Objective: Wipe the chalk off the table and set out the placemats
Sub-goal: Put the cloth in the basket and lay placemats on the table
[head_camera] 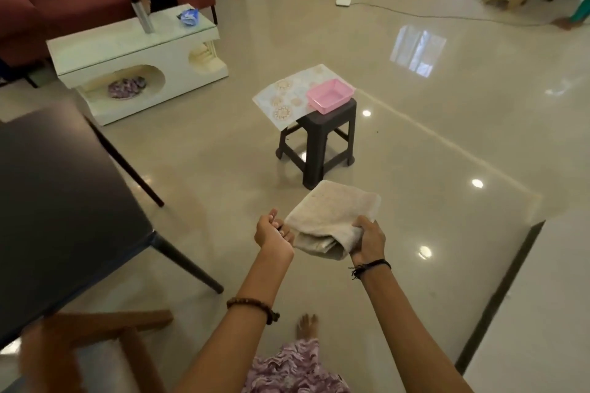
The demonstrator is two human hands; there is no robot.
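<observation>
Right hand point(367, 241) curled around the bunched near end of a beige cloth point(332, 217), thumb on top, fingers underneath. Left hand point(271, 230) just beside the cloth's left edge, fingers curled in; whether touching the cloth or not, cannot tell. Cloth soft and napped like terry, folded into a rough rectangle, far end hanging free in the air above the floor point(431, 153).

Beyond the hands, a dark plastic stool point(319, 150) with four splayed legs and cross rails. On its seat, a flat placemat point(289, 96), pale blue with round lace-like medallions, left part overhanging the seat edge unsupported. On the placemat's right part, a shallow pink rectangular tray point(330, 96), thin-walled plastic.

Left of the hands, a dark matte worktop point(57, 201) with a rounded near corner and slanted tapered legs. Farther left and beyond, a low white table point(134, 51) with arched cut-outs, glossy top.

Between the hands and the stool, and wide to the right, open polished tile, pale beige, mirror-glossy with light spots. Right of the hands, a dark strip along a lighter raised slab point(542, 313).
</observation>
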